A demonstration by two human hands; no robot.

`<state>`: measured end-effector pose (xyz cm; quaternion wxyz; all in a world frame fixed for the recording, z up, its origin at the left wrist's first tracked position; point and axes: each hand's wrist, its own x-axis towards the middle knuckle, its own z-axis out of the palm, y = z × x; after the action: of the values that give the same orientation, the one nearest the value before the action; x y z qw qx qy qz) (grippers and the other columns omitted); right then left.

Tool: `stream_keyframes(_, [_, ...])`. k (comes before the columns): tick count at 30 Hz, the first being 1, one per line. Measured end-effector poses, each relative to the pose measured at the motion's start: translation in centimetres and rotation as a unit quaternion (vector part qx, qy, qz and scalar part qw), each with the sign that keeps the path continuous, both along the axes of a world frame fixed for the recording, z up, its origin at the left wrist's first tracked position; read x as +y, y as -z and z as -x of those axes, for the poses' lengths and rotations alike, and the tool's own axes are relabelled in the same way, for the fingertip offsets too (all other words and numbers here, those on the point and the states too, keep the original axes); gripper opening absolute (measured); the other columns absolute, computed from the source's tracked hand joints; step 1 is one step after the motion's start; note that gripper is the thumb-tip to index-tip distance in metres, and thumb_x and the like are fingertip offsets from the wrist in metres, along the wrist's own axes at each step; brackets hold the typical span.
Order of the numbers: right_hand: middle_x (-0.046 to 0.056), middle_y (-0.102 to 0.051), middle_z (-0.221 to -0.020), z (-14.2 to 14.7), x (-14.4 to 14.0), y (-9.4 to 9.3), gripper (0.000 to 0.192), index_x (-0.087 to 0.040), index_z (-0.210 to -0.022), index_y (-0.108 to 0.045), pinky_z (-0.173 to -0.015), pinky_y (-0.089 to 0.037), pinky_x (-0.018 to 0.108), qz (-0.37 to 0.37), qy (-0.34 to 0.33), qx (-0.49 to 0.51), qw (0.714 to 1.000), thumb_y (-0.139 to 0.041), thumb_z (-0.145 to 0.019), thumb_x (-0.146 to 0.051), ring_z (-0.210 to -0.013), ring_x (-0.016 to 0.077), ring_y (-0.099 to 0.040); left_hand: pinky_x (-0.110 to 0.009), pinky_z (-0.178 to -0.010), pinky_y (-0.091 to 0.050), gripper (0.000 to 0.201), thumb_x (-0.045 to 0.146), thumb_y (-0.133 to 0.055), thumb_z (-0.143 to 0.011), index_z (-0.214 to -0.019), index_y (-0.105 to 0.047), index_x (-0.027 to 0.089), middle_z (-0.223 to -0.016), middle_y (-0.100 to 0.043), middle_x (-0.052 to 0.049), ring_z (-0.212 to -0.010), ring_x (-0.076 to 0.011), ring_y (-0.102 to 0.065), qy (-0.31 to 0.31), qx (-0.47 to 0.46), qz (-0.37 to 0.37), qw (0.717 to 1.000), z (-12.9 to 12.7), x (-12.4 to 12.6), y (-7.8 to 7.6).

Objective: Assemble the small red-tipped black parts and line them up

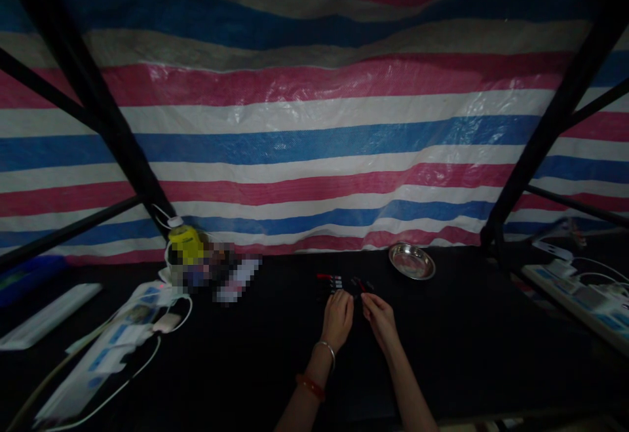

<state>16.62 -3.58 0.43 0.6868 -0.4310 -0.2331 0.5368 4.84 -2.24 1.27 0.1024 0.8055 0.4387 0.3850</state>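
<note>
My left hand (339, 319) rests palm down on the black table, its fingers bent and close together. Their tips touch the near edge of a row of small slim pieces (338, 282), black and red with white bands. What lies under those fingertips is hidden. To its right, my right hand (381, 317) pinches with thumb and forefinger at the end of a small dark piece with a red part (362, 286). The dim light hides its exact kind. Behind the right hand stands a shallow round metal dish (411, 261), apart from both hands.
At left lie a power strip (105, 353) with plugs and cables, a yellow bottle (185, 240) and a blurred-out patch. Another strip (584, 301) is at right. Black frame posts (535, 150) flank the striped plastic sheet (314, 143) behind the table (236, 366).
</note>
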Motion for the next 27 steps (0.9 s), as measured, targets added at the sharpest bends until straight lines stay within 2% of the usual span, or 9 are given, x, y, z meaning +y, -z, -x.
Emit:
stream_keyframes(4, [-0.005,-0.046,-0.044,-0.08,0.06,0.26,0.035,-0.013,-0.067,-0.070,-0.041,-0.021,0.022,0.004,-0.012,-0.014,1.000,-0.083,-0.047,-0.039,-0.041,0.0052,-0.035,-0.031,-0.070,-0.042,0.031,0.020,-0.023,-0.093,-0.079,-0.051,0.019,-0.076,-0.057,-0.003,-0.074,-0.0155,-0.052,0.001,-0.008,0.006,1.000,0.02,0.00,0.10])
stream_keyframes(9, [-0.005,-0.044,-0.044,-0.31,0.28,0.40,0.036,-0.015,-0.064,-0.069,-0.041,-0.021,0.022,-0.001,0.023,0.010,1.000,-0.083,-0.045,-0.041,-0.041,0.0049,-0.033,-0.031,-0.071,-0.042,0.031,0.020,-0.023,-0.093,-0.078,-0.051,0.019,-0.076,-0.057,-0.004,-0.075,-0.0163,-0.053,-0.005,0.005,0.004,1.000,-0.06,0.01,0.13])
stream_keyframes(15, [-0.005,-0.045,-0.044,-0.14,-0.05,0.25,0.035,-0.014,-0.067,-0.070,-0.042,-0.020,0.022,0.003,-0.019,-0.035,0.999,-0.082,-0.048,-0.040,-0.041,0.0048,-0.032,-0.032,-0.071,-0.042,0.031,0.021,-0.023,-0.093,-0.079,-0.051,0.020,-0.076,-0.058,-0.004,-0.075,-0.0166,-0.053,0.000,0.013,-0.001,1.000,-0.02,0.03,0.17])
stream_keyframes(21, [-0.006,-0.042,-0.044,-0.26,-0.07,-0.19,0.037,-0.014,-0.066,-0.069,-0.042,-0.020,0.022,-0.001,0.026,0.001,1.000,-0.082,-0.046,-0.042,-0.042,0.0048,-0.032,-0.032,-0.073,-0.042,0.031,0.020,-0.023,-0.093,-0.080,-0.051,0.020,-0.078,-0.058,-0.003,-0.076,-0.0164,-0.053,0.006,0.012,0.004,1.000,0.01,0.09,0.30])
stream_keyframes(27, [-0.005,-0.045,-0.046,-0.27,-0.15,-0.08,0.035,-0.014,-0.068,-0.070,-0.042,-0.022,0.023,-0.007,0.004,-0.012,1.000,-0.082,-0.048,-0.040,-0.042,0.0055,-0.034,-0.033,-0.073,-0.042,0.032,0.020,-0.023,-0.093,-0.079,-0.051,0.020,-0.076,-0.058,-0.004,-0.075,-0.0164,-0.053,0.006,0.013,0.011,1.000,-0.05,-0.04,-0.10])
